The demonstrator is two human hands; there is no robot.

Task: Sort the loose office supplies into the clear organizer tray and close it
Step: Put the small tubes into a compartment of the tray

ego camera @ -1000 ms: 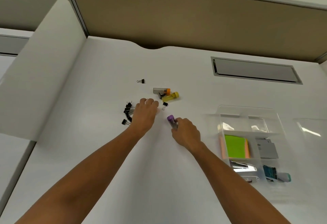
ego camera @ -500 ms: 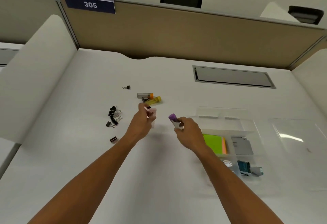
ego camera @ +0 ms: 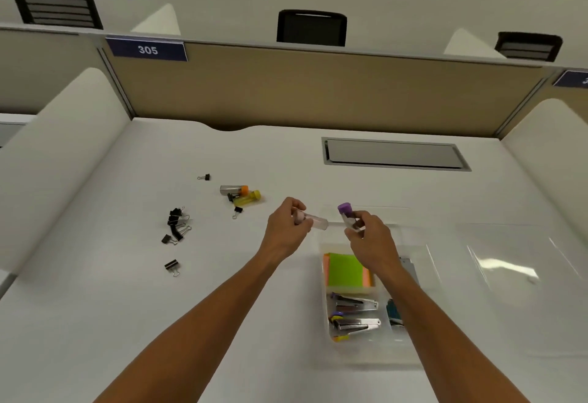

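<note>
White bench (ego camera: pixel 95 323), cubicle partition behind with a "305" plate (ego camera: pixel 147 49). Clear organizer tray (ego camera: pixel 423 275) sits open on the bench's right side, its clear lid (ego camera: pixel 509 275) lying flat just beside it on the right. Tray already holds sticky notes (ego camera: pixel 345 270), two staplers (ego camera: pixel 354 313), a grey flat item and a teal item half hidden by the right forearm.

Left hand (ego camera: pixel 286 227) is lifted off the bench, fingers curled round a clear tube with a pink cap (ego camera: pixel 310 219) held roughly level. Right hand (ego camera: pixel 370 243) is over the tray's far end, fingers pinching a clear tube with a purple cap (ego camera: pixel 348 216), cap end up.

Still loose on the bench, left of the hands: an orange-capped tube (ego camera: pixel 234 190) and a yellow-capped tube (ego camera: pixel 248 199) touching each other, a cluster of black binder clips (ego camera: pixel 176 224), plus single clips scattered nearby.

Step, as I judge it: carrying both tubes to the tray, midway through sorting. Next move calls for lowering each tube into a free far compartment and letting go, then going back for the remaining tubes and clips; the lid comes last.
</note>
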